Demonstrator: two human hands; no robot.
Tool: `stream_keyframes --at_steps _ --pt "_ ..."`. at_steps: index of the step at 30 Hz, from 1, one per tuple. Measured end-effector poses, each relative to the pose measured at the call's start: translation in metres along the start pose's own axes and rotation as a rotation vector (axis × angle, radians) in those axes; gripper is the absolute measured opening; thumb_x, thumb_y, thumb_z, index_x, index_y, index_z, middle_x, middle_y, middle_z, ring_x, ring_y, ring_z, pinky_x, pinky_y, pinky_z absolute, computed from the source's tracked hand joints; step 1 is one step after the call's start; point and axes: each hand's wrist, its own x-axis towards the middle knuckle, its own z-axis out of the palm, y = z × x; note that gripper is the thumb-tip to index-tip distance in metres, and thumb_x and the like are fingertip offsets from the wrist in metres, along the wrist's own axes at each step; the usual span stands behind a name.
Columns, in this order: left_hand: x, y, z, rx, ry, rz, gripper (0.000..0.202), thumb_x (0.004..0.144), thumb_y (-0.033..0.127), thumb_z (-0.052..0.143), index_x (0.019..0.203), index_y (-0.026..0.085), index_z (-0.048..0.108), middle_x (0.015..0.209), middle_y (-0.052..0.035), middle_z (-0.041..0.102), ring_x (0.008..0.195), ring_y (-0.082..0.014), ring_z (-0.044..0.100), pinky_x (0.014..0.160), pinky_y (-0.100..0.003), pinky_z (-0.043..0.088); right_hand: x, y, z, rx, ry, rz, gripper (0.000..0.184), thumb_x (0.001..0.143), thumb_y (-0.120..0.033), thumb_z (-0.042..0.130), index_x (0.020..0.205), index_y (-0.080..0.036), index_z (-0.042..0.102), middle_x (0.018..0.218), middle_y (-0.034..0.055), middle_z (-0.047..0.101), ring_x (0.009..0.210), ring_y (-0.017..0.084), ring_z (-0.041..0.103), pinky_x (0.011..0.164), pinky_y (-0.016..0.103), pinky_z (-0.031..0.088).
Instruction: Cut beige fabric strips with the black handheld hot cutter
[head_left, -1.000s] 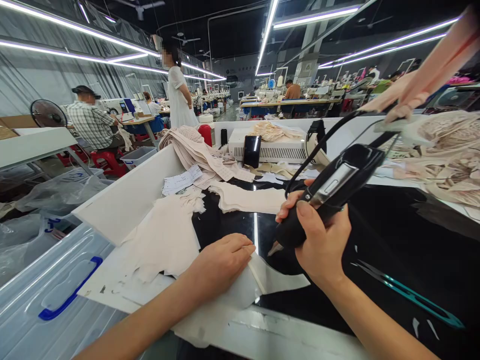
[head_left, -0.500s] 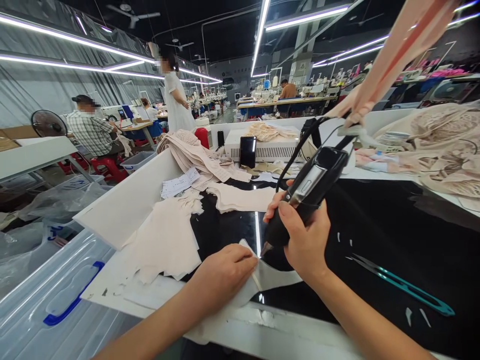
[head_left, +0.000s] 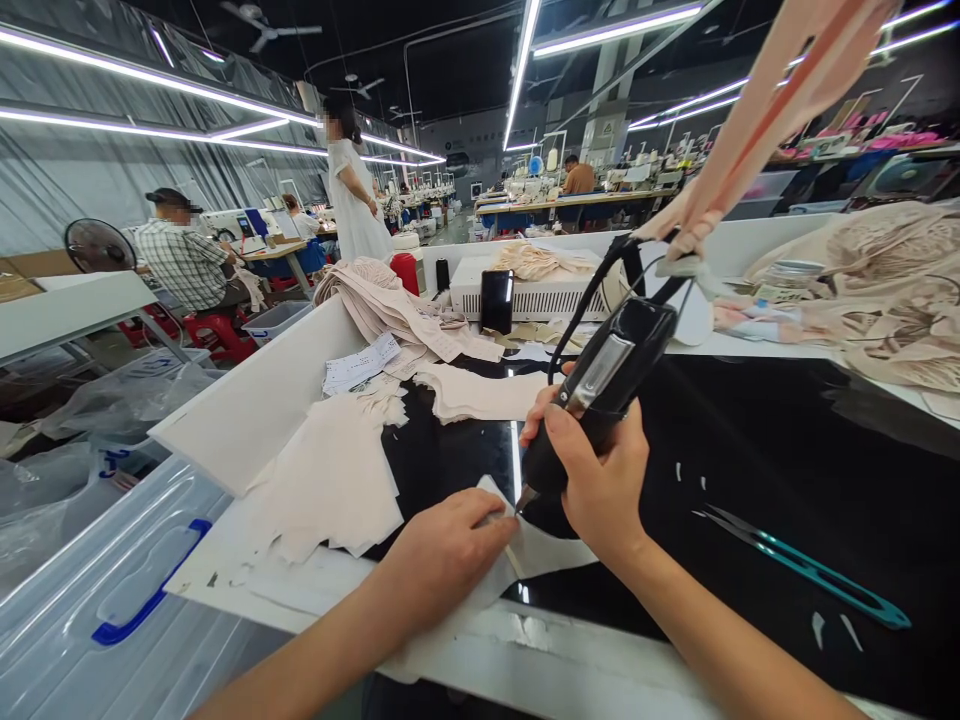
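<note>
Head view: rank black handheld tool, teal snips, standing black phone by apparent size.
1. black handheld tool: bulkiest.
2. teal snips: similar length, far thinner.
3. black phone: smallest, but farther from the camera, so true size unsure.

Black corded hand tool point(head_left: 600, 385), silver panel on its body, tilted tip-down at frame centre; its tip meets a pale, curved-edged fabric piece point(head_left: 547, 548) lying flat on the dark worktop point(head_left: 750, 440), lower centre.
</note>
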Motion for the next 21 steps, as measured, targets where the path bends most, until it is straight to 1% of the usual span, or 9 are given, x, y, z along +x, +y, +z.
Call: stream_keyframes --at_steps 3,9,14,17,19,21 --pt "-0.001 0.000 0.000 0.003 0.000 -0.005 0.022 0.111 0.014 0.051 0.120 0.018 0.070 0.119 -0.0094 0.073 0.104 -0.0214 0.074 0.090 -0.031 0.064 0.000 -0.002 -0.002 0.004 0.000 0.003 0.022 0.093 -0.033 0.080 0.099 -0.026 0.060 0.082 -0.0057 0.070 0.061 0.013 0.065 0.059 0.029 0.058" --pt "-0.001 -0.002 0.000 0.032 0.010 0.018 0.025 0.112 0.015 0.047 0.122 0.020 0.069 0.121 -0.0097 0.073 0.104 -0.0202 0.073 0.090 -0.029 0.063 -0.004 -0.009 -0.012 0.036 0.013 0.005 0.026 0.093 -0.032 0.082 0.106 -0.028 0.060 0.087 -0.0054 0.070 0.064 0.014 0.066 0.062 0.030 0.059" --pt "-0.002 -0.003 0.001 0.054 0.012 0.027 0.025 0.114 0.018 0.046 0.123 0.020 0.069 0.123 -0.0094 0.072 0.104 -0.0197 0.073 0.090 -0.028 0.063 -0.007 -0.006 -0.013 0.023 0.016 0.021 0.028 0.092 -0.033 0.083 0.108 -0.027 0.060 0.088 -0.0044 0.070 0.065 0.014 0.067 0.062 0.030 0.060" --pt "-0.003 -0.004 0.001 0.051 -0.008 0.022 0.024 0.113 0.018 0.047 0.125 0.020 0.069 0.125 -0.0094 0.072 0.106 -0.0204 0.073 0.092 -0.030 0.063 -0.007 -0.006 -0.013 0.006 0.006 0.022 0.027 0.093 -0.034 0.083 0.107 -0.027 0.061 0.088 -0.0046 0.070 0.065 0.014 0.067 0.063 0.030 0.060" --pt "-0.003 -0.006 0.000 0.043 -0.029 0.021 0.024 0.113 0.017 0.048 0.125 0.020 0.068 0.125 -0.0092 0.072 0.108 -0.0209 0.073 0.093 -0.031 0.064 -0.005 -0.009 -0.015 0.009 -0.002 0.016 0.027 0.093 -0.036 0.084 0.104 -0.027 0.061 0.087 -0.0046 0.070 0.064 0.014 0.067 0.063 0.030 0.060" --pt "-0.002 -0.007 -0.002 0.036 -0.036 0.034 0.024 0.113 0.016 0.049 0.126 0.020 0.068 0.125 -0.0092 0.072 0.111 -0.0215 0.073 0.097 -0.033 0.064 -0.003 -0.014 -0.020 0.024 0.010 0.011 0.029 0.092 -0.039 0.085 0.105 -0.027 0.062 0.086 -0.0047 0.070 0.063 0.014 0.066 0.062 0.030 0.060"
